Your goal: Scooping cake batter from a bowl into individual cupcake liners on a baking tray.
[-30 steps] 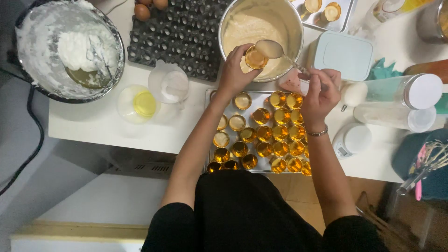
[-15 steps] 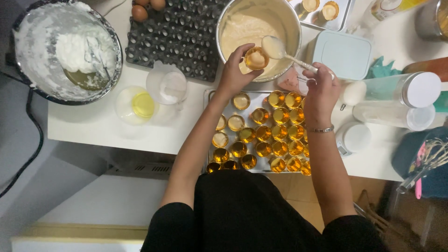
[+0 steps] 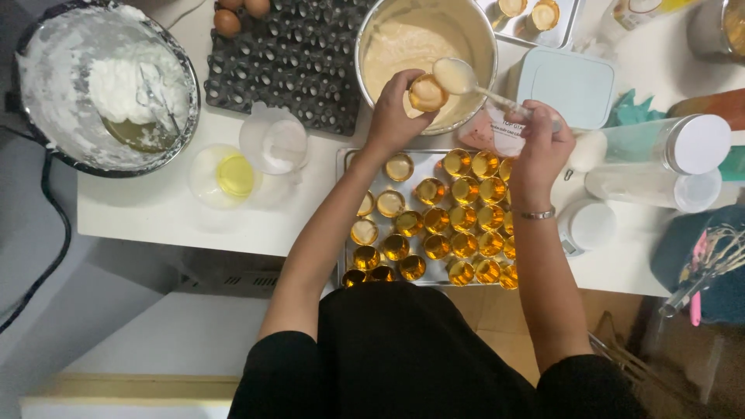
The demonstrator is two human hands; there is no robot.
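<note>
My left hand (image 3: 392,111) holds a small golden foil cup (image 3: 427,92) over the rim of a steel bowl of pale batter (image 3: 403,43). The cup looks filled with batter. My right hand (image 3: 541,142) grips the handle of a spoon (image 3: 455,76), whose batter-coated bowl sits right beside the cup. Below both hands lies a metal tray (image 3: 348,159) packed with several golden foil cups (image 3: 464,221); those in its left columns hold batter, the others look empty.
A large bowl of white whipped foam (image 3: 105,85) stands at far left with a black cable. A dark egg tray (image 3: 291,58) holds eggs (image 3: 227,22). Plastic cups, one with a yolk (image 3: 235,175), lie nearby. A pale blue lidded box (image 3: 565,84), white-capped bottles (image 3: 673,146) and whisks (image 3: 710,260) are at right.
The spoon has risen from inside the cup and now sits beside it. My left hand with the cup stayed over the bowl's rim.
</note>
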